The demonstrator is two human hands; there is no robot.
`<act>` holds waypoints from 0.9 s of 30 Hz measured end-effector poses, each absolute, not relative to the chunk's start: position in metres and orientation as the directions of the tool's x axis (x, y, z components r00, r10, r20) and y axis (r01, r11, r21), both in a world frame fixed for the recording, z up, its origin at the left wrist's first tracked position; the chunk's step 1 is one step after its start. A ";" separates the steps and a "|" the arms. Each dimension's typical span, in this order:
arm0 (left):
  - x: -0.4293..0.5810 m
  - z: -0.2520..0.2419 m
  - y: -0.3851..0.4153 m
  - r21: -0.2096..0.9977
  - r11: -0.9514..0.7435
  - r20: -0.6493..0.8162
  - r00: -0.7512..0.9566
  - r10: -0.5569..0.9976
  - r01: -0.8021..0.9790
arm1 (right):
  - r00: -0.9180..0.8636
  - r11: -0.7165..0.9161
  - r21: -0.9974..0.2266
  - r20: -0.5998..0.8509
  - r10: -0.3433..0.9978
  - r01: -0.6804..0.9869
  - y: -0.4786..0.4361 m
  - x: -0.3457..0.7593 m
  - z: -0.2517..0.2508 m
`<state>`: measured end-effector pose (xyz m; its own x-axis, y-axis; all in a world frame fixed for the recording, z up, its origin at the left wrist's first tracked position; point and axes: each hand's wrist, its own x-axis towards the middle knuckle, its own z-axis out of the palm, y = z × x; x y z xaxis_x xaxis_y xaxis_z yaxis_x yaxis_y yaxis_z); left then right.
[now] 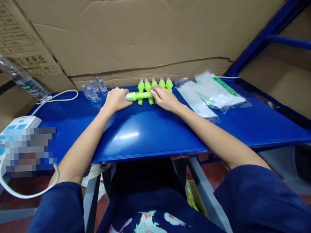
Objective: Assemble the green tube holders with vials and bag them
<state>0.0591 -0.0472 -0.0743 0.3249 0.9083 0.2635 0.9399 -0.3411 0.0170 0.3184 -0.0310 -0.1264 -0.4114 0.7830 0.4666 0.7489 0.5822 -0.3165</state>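
While the left hand clasps one end, the right hand pinches the green tube.

Pretty bright, even light from above; white glare on the blue table at centre. Edges bend fisheye-style, and a pixelated patch sits at left.

A lime-green tube with a silvery left tip lies crosswise at the far middle of the blue bench. Its ends are gripped by the left hand and the right hand. It crosses a row of five matching green pieces, their clear tips pointing far.
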 end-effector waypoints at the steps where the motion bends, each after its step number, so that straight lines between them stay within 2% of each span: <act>1: 0.058 -0.075 -0.046 0.079 -0.352 0.264 0.321 0.909 0.933 | -0.425 0.594 -0.208 0.522 0.740 0.777 -0.034 0.314 -0.125; 5: 0.052 -0.074 -0.039 0.391 -0.427 0.181 0.387 0.904 0.815 | -0.543 0.580 0.122 0.543 0.640 0.805 -0.046 0.307 -0.116; 7: 0.047 -0.072 -0.037 0.511 -0.393 0.062 0.423 0.904 0.765 | -0.588 0.570 0.217 0.519 0.621 0.793 -0.050 0.305 -0.114; 9: 0.043 -0.070 -0.036 0.552 -0.335 -0.053 0.433 0.900 0.764 | -0.613 0.566 0.262 0.493 0.618 0.782 -0.053 0.302 -0.116; 12: 0.039 -0.067 -0.037 0.531 -0.292 -0.150 0.427 0.892 0.796 | -0.597 0.548 0.254 0.468 0.652 0.797 -0.059 0.293 -0.121; 15: 0.040 -0.064 -0.040 0.510 -0.309 -0.167 0.445 0.880 0.803 | -0.551 0.515 0.210 0.446 0.706 0.831 -0.064 0.286 -0.125; 22: 0.051 -0.062 -0.046 0.381 -0.458 -0.015 0.500 0.866 0.803 | -0.471 0.464 0.125 0.420 0.776 0.877 -0.067 0.290 -0.120; 27: 0.056 -0.064 -0.050 0.200 -0.522 0.116 0.509 0.853 0.829 | -0.475 0.575 -0.050 0.509 0.718 0.817 -0.059 0.301 -0.125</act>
